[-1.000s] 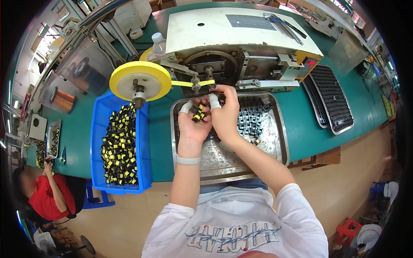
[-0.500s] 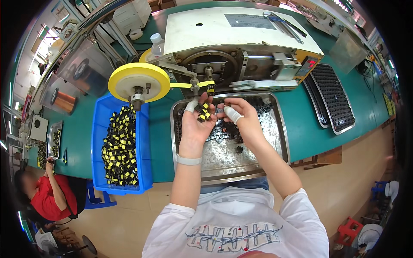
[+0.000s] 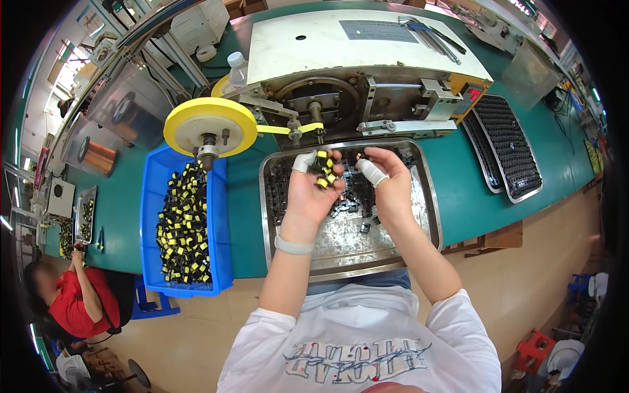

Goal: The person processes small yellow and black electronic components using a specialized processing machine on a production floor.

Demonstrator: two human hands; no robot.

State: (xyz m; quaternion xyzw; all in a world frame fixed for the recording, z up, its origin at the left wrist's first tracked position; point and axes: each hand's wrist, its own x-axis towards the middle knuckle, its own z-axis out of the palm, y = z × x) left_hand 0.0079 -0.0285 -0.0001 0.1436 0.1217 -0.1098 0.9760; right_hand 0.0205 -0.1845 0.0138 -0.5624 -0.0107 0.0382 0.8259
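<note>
My left hand (image 3: 313, 190), white finger cover on its thumb, is closed around several small black transformer bobbins wrapped in yellow tape (image 3: 325, 171). It is just below the bare spindle (image 3: 320, 134) of the winding machine (image 3: 314, 108). To its right, my right hand (image 3: 390, 187) pinches a small dark bobbin with a copper-coloured winding (image 3: 360, 158), mostly hidden by the fingertips. That hand also wears a white finger cover. Both hands are above a metal tray (image 3: 354, 252) of loose black bobbins. Yellow tape (image 3: 272, 130) runs from a large roll (image 3: 211, 126) toward the spindle.
A blue bin (image 3: 221, 229) full of yellow-taped bobbins stands left of the tray. Black trays with rows of parts (image 3: 508, 147) lie to the right. Tools (image 3: 432, 36) rest on the machine's top; a plastic bottle (image 3: 237, 69) stands behind the roll. A person in red (image 3: 82, 298) sits far left.
A yellow-taped bobbin has come off the spindle, and the taped bobbins are in my left hand. Both hands have shifted right, and the right one now shows a copper-wound bobbin in its fingertips.
</note>
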